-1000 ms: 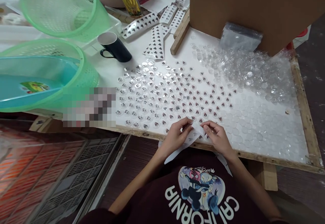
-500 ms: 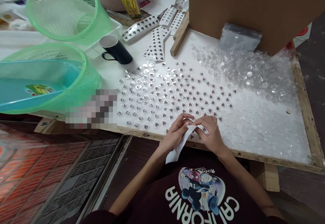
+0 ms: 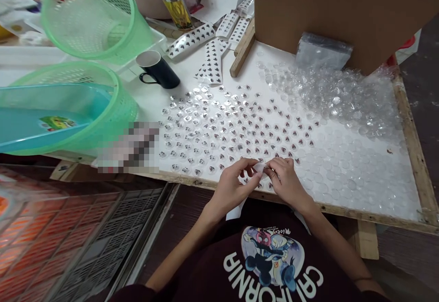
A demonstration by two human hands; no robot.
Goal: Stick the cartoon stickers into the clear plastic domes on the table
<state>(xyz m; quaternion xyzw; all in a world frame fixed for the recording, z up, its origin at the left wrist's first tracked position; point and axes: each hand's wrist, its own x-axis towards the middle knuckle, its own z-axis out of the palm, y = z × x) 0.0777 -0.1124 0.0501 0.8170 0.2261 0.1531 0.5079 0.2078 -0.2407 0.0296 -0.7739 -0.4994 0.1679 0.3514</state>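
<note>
My left hand (image 3: 238,181) pinches a strip of white sticker paper (image 3: 235,212) between thumb and fingers. One end of the strip hangs below the hand past the table's front edge; the other shows between my hands. My right hand (image 3: 287,181) is closed, thumb and fingertips at that upper end, partly covering it. Whether a single sticker sits in its fingers is too small to tell. Beyond the hands, many clear round discs with small dark printed pictures (image 3: 212,144) lie in rows. Plain clear discs (image 3: 338,167) spread to the right of my right hand.
A heap of clear discs (image 3: 343,98) lies before a cardboard box (image 3: 329,9). Printed sticker sheets (image 3: 213,62), a wooden bar (image 3: 243,55), a dark mug (image 3: 159,71) and a drinking glass (image 3: 177,9) stand or lie behind. Green baskets (image 3: 128,96) occupy the left; wooden edging (image 3: 408,142) borders the table.
My right hand has moved inward to the strip's upper end, close to my left fingers. The strip has shifted and hangs lower behind my left hand. The view has tilted slightly.
</note>
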